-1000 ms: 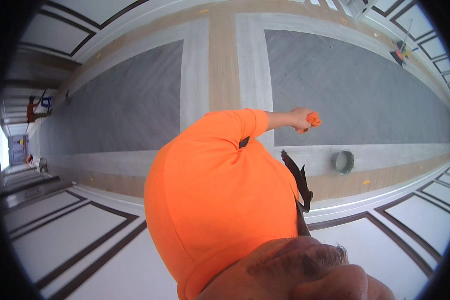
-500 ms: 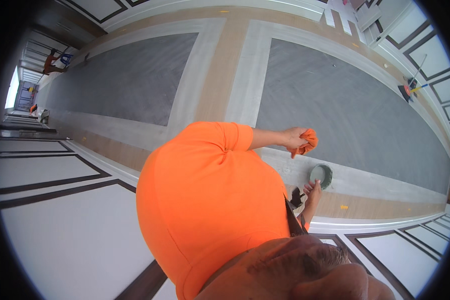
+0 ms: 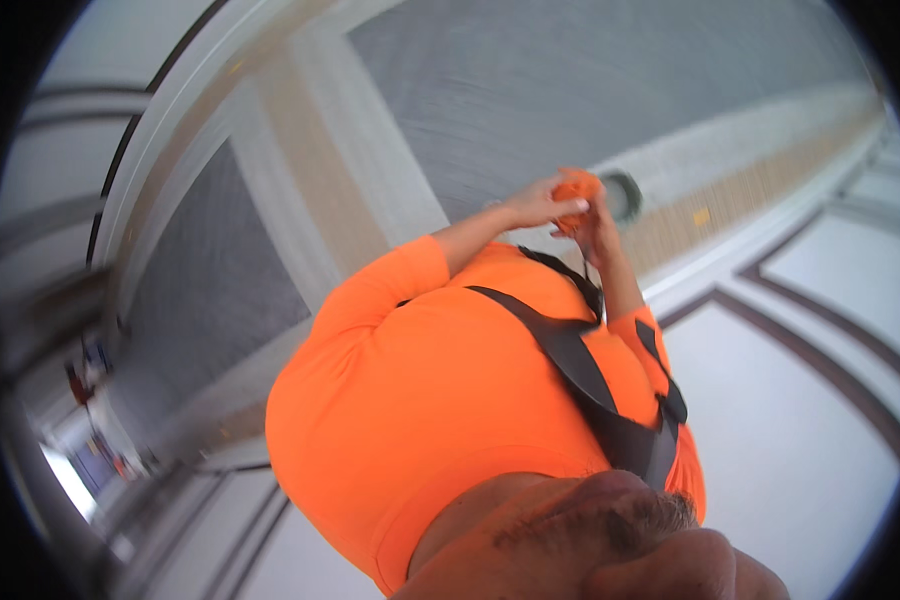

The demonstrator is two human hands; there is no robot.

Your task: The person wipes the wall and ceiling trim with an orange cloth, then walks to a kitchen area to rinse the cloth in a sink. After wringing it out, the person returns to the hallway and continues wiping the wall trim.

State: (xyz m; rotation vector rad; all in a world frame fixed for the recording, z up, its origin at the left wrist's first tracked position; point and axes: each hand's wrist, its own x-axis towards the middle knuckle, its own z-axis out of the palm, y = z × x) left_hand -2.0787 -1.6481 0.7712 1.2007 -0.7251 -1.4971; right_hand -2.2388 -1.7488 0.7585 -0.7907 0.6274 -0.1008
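The right hand [image 3: 598,234], beside the green bucket [image 3: 624,197] half a second ago, now joins the left hand [image 3: 537,204], which curls around a crumpled orange cloth [image 3: 576,186] held out front, bringing both to it, though the right's hold cannot be told.

Floor [image 3: 530,90] now: grey panels [image 3: 650,70] w/ pale borders [image 3: 355,120] & tan strips [image 3: 315,165]; bucket [image 3: 628,197] on pale border, blurry, yellow mark [image 3: 702,216] nearby on tan.

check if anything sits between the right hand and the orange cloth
Nothing visible does: the right hand appears to touch the orange cloth, which the left hand grips from the other side.
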